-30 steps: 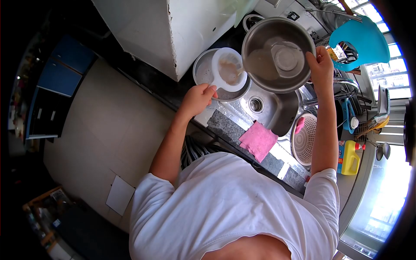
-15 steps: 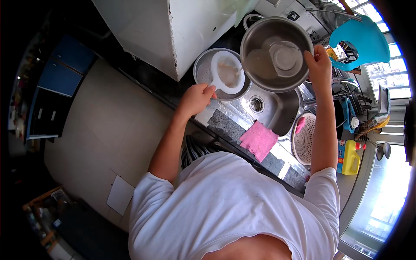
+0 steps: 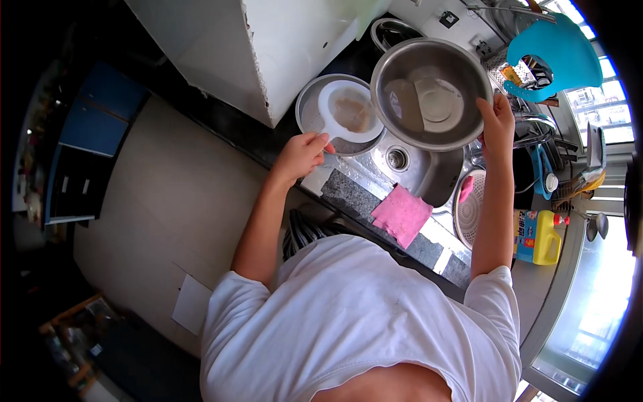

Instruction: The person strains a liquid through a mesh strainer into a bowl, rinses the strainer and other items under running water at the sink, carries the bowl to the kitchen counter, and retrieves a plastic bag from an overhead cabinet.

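My left hand [image 3: 303, 158] is closed on the handle of a white strainer [image 3: 351, 112], which has brownish matter in its mesh. Beneath the strainer stands a metal pan [image 3: 311, 115] with whitish liquid, beside the sink. My right hand [image 3: 497, 128] grips the right rim of a steel bowl [image 3: 410, 124], its thumb over the edge. Some cloudy liquid lies inside the bowl, which is held above the sink [image 3: 418, 167] with its left rim close to the strainer. Whether bowl and strainer touch, I cannot tell.
A pink cloth [image 3: 402, 215] lies on the counter's front edge. A perforated colander [image 3: 471, 213] is right of the sink, below the faucet [image 3: 536, 127]. Farther right stands a yellow bottle [image 3: 548, 240]. A turquoise basin [image 3: 561, 53] hangs at the upper right.
The steel bowl and my right hand are slightly lower, and the liquid in the bowl has shifted. The strainer has moved a little left. The whole view has turned slightly.
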Action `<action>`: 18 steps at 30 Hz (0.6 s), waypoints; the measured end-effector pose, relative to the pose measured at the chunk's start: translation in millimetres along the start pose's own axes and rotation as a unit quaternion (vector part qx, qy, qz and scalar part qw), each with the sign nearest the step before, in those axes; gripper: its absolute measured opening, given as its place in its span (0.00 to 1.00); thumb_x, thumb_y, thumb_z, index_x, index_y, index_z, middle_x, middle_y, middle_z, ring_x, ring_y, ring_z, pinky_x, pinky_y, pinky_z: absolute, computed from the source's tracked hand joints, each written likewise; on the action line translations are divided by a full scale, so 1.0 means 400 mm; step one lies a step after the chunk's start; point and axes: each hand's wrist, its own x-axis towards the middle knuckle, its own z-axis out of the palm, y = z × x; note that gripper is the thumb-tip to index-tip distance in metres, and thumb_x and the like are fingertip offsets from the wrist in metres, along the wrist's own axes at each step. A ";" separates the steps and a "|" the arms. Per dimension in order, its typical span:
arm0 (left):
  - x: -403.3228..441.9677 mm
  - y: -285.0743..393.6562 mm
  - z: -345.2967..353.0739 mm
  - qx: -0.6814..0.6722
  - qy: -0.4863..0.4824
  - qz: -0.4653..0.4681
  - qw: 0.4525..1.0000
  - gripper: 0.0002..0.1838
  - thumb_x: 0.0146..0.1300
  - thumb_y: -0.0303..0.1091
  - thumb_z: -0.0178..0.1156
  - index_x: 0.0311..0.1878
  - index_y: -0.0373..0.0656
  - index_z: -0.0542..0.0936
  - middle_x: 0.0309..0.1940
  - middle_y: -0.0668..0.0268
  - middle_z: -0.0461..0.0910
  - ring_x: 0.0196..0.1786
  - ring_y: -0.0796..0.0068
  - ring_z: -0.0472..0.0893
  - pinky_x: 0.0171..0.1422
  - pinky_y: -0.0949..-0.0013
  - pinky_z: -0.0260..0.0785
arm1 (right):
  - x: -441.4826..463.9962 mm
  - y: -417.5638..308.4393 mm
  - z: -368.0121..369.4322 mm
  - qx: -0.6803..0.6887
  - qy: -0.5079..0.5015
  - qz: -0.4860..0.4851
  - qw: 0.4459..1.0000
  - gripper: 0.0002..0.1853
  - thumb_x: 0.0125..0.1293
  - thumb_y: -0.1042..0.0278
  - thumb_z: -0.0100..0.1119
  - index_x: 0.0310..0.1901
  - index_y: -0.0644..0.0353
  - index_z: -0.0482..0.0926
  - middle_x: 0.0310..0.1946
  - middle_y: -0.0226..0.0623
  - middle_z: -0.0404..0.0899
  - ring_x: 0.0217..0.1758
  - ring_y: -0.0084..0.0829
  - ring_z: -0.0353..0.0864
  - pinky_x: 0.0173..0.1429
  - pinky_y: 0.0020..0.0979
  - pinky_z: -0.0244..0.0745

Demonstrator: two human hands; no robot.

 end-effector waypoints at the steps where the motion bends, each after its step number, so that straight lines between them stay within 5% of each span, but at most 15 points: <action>1: 0.001 0.000 -0.001 -0.012 -0.002 -0.003 1.000 0.16 0.64 0.39 0.47 0.28 0.37 0.74 0.12 0.77 0.58 0.13 0.90 0.53 0.15 0.81 0.43 | -0.007 0.014 -0.019 0.001 0.003 0.002 1.000 0.06 0.56 0.72 0.54 0.27 0.60 0.67 0.15 0.24 0.65 0.14 0.12 0.59 0.16 0.17 0.52; 4: 0.001 0.001 0.003 -0.033 -0.005 -0.001 0.999 0.16 0.64 0.40 0.47 0.29 0.37 0.74 0.12 0.78 0.58 0.13 0.90 0.52 0.15 0.82 0.42 | -0.073 0.012 -0.064 -0.008 0.029 0.097 0.995 0.08 0.57 0.71 0.55 0.25 0.56 0.65 0.12 0.22 0.64 0.07 0.12 0.55 0.10 0.16 0.45; 10: 0.015 -0.008 0.007 -0.031 -0.006 -0.004 1.000 0.15 0.65 0.40 0.46 0.29 0.39 0.73 0.10 0.78 0.57 0.11 0.91 0.50 0.13 0.83 0.39 | -0.260 0.093 -0.160 0.027 0.046 0.153 0.987 0.05 0.59 0.73 0.53 0.30 0.59 0.67 0.21 0.29 0.70 0.18 0.14 0.67 0.19 0.14 0.60; 13: 0.014 0.000 0.008 0.022 0.017 0.006 1.000 0.15 0.64 0.39 0.47 0.28 0.38 0.74 0.11 0.78 0.58 0.14 0.90 0.54 0.15 0.82 0.42 | -0.365 0.164 -0.199 0.074 0.061 0.190 0.977 0.04 0.60 0.75 0.51 0.30 0.58 0.66 0.21 0.28 0.70 0.18 0.13 0.67 0.20 0.13 0.60; 18: 0.017 0.006 0.011 0.070 0.047 0.050 0.995 0.15 0.64 0.39 0.48 0.28 0.38 0.74 0.11 0.77 0.58 0.14 0.90 0.54 0.16 0.82 0.44 | -0.507 0.250 -0.221 0.111 0.133 0.249 0.953 0.06 0.59 0.74 0.51 0.29 0.57 0.64 0.17 0.25 0.68 0.11 0.12 0.59 0.12 0.15 0.51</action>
